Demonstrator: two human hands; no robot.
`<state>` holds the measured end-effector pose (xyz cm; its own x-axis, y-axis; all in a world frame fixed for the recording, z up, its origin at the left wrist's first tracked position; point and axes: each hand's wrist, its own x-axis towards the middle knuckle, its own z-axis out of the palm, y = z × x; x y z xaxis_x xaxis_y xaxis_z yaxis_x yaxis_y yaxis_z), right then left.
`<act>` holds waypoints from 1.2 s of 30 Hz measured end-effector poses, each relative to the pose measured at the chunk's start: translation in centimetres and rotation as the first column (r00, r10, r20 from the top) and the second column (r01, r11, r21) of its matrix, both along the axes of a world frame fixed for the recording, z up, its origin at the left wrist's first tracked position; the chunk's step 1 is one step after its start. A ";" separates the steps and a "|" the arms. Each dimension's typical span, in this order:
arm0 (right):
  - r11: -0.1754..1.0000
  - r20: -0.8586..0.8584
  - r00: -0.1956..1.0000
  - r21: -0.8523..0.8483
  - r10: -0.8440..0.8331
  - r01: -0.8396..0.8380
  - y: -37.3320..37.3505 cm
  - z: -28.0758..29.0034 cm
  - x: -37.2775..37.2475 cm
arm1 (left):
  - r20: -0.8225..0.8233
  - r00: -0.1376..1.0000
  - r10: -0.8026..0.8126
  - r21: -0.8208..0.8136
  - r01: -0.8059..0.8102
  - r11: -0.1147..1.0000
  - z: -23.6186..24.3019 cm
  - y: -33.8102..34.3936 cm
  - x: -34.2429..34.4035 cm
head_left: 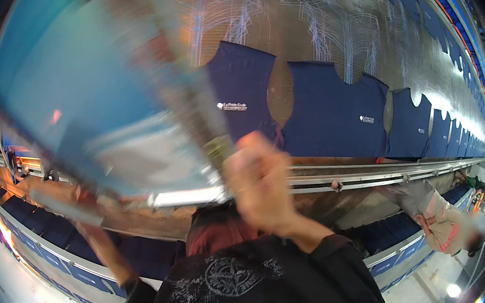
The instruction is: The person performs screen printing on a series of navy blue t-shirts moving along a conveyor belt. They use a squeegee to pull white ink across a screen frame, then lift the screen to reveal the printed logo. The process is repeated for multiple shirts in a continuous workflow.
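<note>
A motion-blurred screen frame (78,67) with pale blue mesh fills the upper left, tilted above the long printing table. My right hand (260,177) is closed on the frame's near edge at centre. At lower left my left hand (89,236), blurred and partly hidden, grips a long grey bar (65,208). Navy shirt panels (331,111) lie in a row on the table (307,3), each visible nearer one bearing a small white print.
A metal rail (372,171) runs along the table's near edge. Another person (443,228) stands in the aisle at right. Further tables with navy panels (123,254) run behind and below me. More panels line the table's far edge.
</note>
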<state>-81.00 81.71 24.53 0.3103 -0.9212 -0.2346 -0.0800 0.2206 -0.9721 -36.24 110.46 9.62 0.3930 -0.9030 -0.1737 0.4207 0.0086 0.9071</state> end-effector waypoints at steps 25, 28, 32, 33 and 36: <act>0.531 0.548 0.571 0.250 0.612 -0.809 17.7 -17.8 6.2 | 0.334 0.784 0.523 0.923 -0.384 -0.014 -6.9 18.5 -35.4; 0.522 0.581 0.558 0.250 0.592 -0.815 17.3 -17.3 6.8 | 0.328 0.786 0.524 0.927 -0.373 -0.020 -6.7 18.2 -35.1; 0.517 0.587 0.547 0.240 0.597 -0.822 16.9 -16.2 7.2 | 0.305 0.790 0.531 0.932 -0.364 0.006 -6.9 17.6 -35.3; 0.543 0.573 0.561 0.227 0.597 -0.809 17.6 -15.8 7.0 | 0.303 0.786 0.539 0.931 -0.365 0.010 -6.9 17.7 -36.1; 0.492 0.511 0.511 0.184 0.691 -0.851 18.6 -14.4 7.4 | 0.287 0.790 0.542 0.923 -0.379 0.064 -6.5 17.9 -34.9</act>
